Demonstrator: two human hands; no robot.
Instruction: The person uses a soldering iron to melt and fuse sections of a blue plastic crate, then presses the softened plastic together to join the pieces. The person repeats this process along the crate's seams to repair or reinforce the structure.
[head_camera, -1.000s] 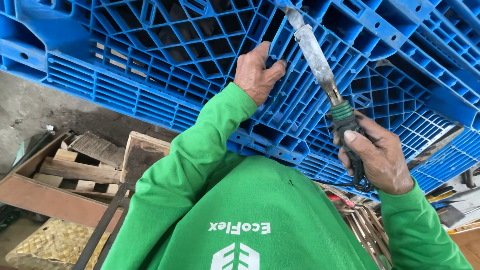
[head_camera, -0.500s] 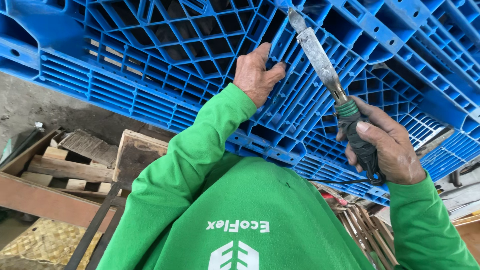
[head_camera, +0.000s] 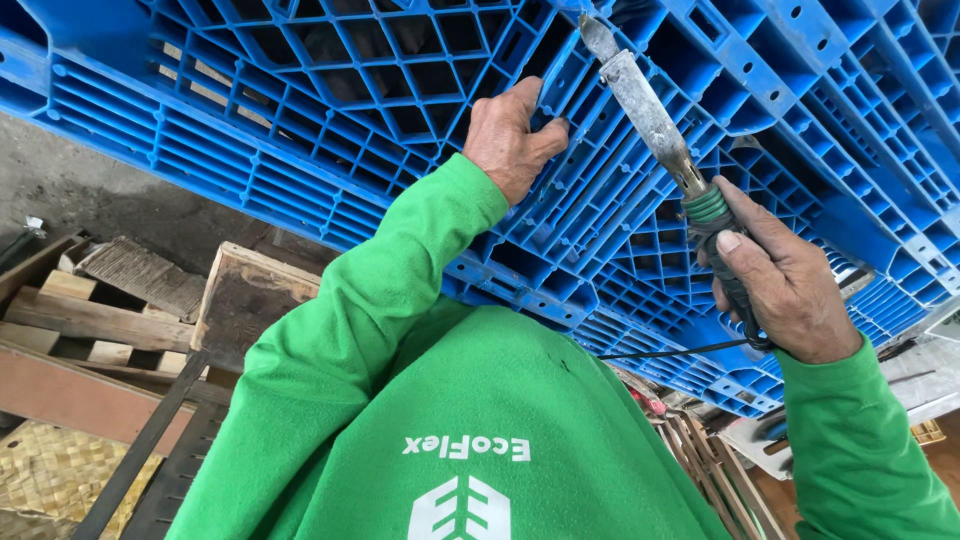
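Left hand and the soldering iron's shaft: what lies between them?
Head view: between left hand and soldering iron, only blue plastic pallet ribs and open cells.

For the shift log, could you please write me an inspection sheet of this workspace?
Surface: blue plastic grid pallet, tilted, ribs exposed.
Job's things: grey metal soldering-type iron with green collar, tip at a pallet rib.
Clutter: weathered wooden pallets and planks; woven mat.
Grippers: left hand grips a rib; right hand holds the iron's handle.
Cables: thin black cord from the handle.
Surroundings: grey concrete floor.
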